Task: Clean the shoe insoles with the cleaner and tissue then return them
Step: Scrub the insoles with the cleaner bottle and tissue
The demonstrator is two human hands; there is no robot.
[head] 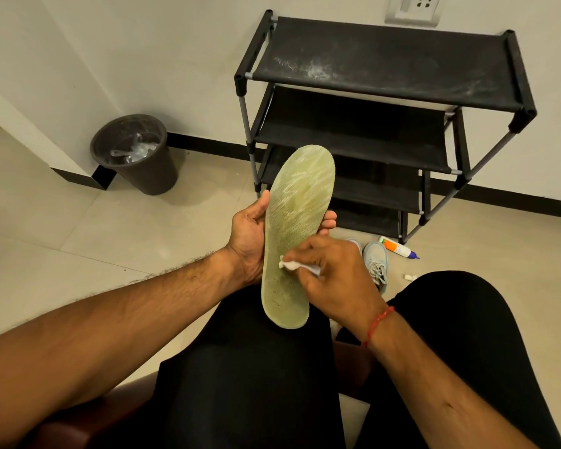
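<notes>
dark round plastic bin [149,170] by wall, clear crumpled plastic [133,152] inside. left hand [251,236] grips long yellow-green mesh insole [297,228] over lap; right hand [332,273] pinches white tissue wad [290,264] against it.

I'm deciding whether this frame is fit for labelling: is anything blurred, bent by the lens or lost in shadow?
Head view: light is soft and even, with only a faint shadow beside the bin; the insole and its mesh are sharp, the tissue in the right hand slightly smeared; the wide lens tilts the shoe rack and stretches the forearms; the black trousers show almost no detail.
</notes>
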